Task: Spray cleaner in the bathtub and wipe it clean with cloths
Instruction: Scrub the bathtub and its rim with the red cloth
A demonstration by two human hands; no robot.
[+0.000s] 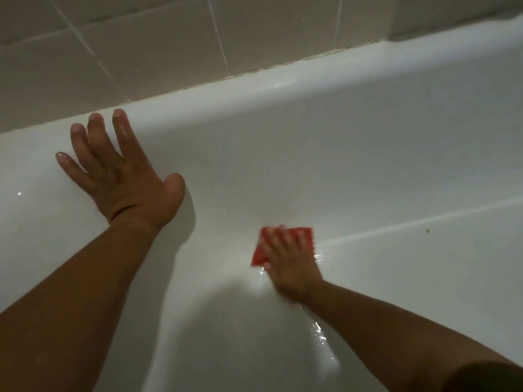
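The left hand (121, 176) has a wide-open grip. Its four fingers are straight and spread, its thumb is out to the side, and its palm lies flat on the sloping far wall of the bathtub (368, 137), just below the far rim. It holds nothing. The fingertips look wet, and the forearm runs back to the lower left corner of the view.

The right hand (291, 267) is blurred. Its fingers lie mostly straight across the one red cloth (261, 250) and press it against the bathtub floor where the floor meets the far wall. I cannot tell whether the thumb tucks under the cloth's edge. The cloth's saw-toothed edge shows past the fingertips, and one corner sticks out on the thumb side. The right forearm comes in from the lower right corner.

Wet streaks shine on the bathtub floor beside and behind the right hand. One small green speck (427, 230) lies on the floor towards the right edge, well apart from the cloth. A tiled wall (169, 46) rises behind the far rim.
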